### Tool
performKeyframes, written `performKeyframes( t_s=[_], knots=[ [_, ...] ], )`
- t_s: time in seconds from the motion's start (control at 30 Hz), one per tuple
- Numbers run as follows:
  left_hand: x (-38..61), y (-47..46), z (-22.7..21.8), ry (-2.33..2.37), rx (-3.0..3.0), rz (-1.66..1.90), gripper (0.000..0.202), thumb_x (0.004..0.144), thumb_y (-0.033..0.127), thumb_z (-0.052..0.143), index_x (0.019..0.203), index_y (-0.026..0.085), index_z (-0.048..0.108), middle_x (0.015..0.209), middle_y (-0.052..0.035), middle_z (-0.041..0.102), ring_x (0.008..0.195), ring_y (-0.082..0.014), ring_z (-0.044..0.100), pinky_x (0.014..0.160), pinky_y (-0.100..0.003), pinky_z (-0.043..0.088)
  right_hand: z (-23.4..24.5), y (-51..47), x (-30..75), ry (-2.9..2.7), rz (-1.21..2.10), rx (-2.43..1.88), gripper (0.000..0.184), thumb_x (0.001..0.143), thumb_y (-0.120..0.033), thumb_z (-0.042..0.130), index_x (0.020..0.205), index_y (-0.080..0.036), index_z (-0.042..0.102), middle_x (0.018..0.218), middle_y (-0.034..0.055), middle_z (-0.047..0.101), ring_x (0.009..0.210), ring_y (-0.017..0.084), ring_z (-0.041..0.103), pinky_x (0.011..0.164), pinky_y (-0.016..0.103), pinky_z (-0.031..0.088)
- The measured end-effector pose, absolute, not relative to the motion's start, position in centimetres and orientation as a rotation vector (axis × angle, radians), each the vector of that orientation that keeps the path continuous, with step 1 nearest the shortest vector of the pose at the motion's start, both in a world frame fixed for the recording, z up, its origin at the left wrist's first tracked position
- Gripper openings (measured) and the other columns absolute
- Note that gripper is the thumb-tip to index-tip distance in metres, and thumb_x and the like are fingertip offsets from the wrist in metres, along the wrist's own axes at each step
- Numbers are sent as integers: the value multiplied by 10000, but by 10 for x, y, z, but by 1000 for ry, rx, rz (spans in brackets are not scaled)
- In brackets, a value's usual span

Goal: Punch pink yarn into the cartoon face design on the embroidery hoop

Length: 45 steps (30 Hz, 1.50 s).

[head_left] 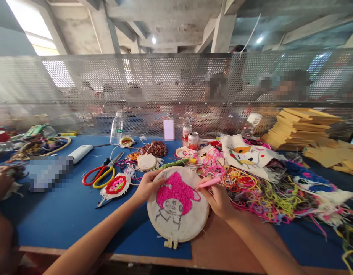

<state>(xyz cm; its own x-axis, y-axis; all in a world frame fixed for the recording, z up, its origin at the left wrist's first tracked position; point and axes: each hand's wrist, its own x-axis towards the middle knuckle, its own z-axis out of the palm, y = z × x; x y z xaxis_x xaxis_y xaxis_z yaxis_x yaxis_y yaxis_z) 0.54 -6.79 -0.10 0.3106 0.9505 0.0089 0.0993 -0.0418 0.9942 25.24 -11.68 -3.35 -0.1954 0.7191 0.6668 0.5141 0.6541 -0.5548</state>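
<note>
An embroidery hoop (190, 225) stands tilted toward me at the table's front, its cloth stretched tight. On the cloth are a drawn character and a magenta yarn-filled hood (176, 187). My left hand (149, 187) grips the hoop's upper left rim, thumb on the front. My right hand (219, 198) is closed around a pink punch needle (212, 181) at the hoop's right side, beside a loose magenta loop. The needle's tip is too small to make out. The hoop's screw clamp (171, 243) points down toward me.
Red and yellow-handled scissors (103, 173) and a round embroidered patch (117, 186) lie to the left. Tangled yarn (262, 191) and embroidered cloths (246, 156) pile up on the right. A water bottle (116, 129), cans (192, 141) and stacked yellow pieces (299, 130) stand behind. Another person's hand (1, 183) is far left.
</note>
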Motion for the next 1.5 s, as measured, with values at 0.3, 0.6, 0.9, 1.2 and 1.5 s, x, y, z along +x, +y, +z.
performKeyframes(
  t_s=[0.3,0.6,0.9,1.2,1.5],
  knots=[
    [5,-68,-1,1062,1442,941,492,658,357,693,1099,144,643,948,-39,696,790,-213,621,646,-243,483,-33,-118,252,-1841,290,-990,128,889,-296,479,812,-207,529,809,44,629,693,162,612,630,275,489],
    [4,-66,-6,1109,1642,1083,395,749,422,598,1006,131,672,862,-31,680,793,-197,580,653,-234,441,-28,-106,260,-1234,675,-971,157,875,-372,438,863,-218,466,561,-59,387,446,102,386,404,210,342],
    [-2,-63,-10,1230,1789,1346,323,841,429,464,963,154,583,681,24,532,658,-126,471,613,-215,365,-43,-83,290,-1717,272,-1569,206,809,-383,534,856,-193,599,530,-16,528,482,155,502,458,231,329],
    [0,-54,-17,1170,1920,1367,267,869,421,395,921,189,516,560,62,361,535,-111,362,534,-230,293,-28,-81,278,-1653,624,-1354,534,853,-600,296,969,-201,632,959,89,660,884,243,600,734,341,447],
    [3,-57,-8,1146,1974,1331,297,867,427,411,938,171,543,559,58,401,543,-112,396,547,-235,312,-1,-86,243,-1089,1612,-908,499,497,-264,808,962,-178,646,749,28,703,619,188,641,607,294,504]
  ],
)
